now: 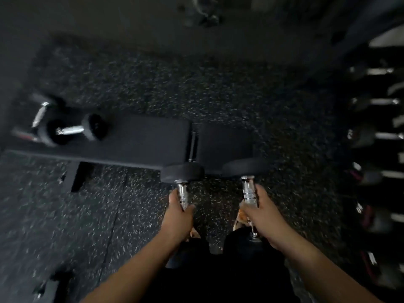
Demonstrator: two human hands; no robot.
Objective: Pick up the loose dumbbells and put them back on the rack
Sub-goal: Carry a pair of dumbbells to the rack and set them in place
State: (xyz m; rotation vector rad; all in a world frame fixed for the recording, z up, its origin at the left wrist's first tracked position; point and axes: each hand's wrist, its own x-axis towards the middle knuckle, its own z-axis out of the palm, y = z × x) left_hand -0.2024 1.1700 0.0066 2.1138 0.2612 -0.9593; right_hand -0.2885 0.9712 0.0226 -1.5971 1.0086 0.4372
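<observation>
My left hand point(178, 217) grips the chrome handle of a black dumbbell point(182, 172), whose far head points away from me. In my right hand point(265, 215) is the handle of a second black dumbbell point(246, 166), held the same way, beside the first. Both hang above the speckled floor in front of my legs. The rack point(376, 136) runs down the right edge, with several dumbbells on it, handles showing. Two loose dumbbells rest at the bench's left end, one point(72, 130) on the pad, another point(40, 114) behind it.
A black flat bench point(142, 141) lies across the middle, just beyond the held dumbbells. Another dark dumbbell point(51, 285) lies on the floor at the lower left. Speckled rubber flooring point(175, 88) stretches beyond the bench.
</observation>
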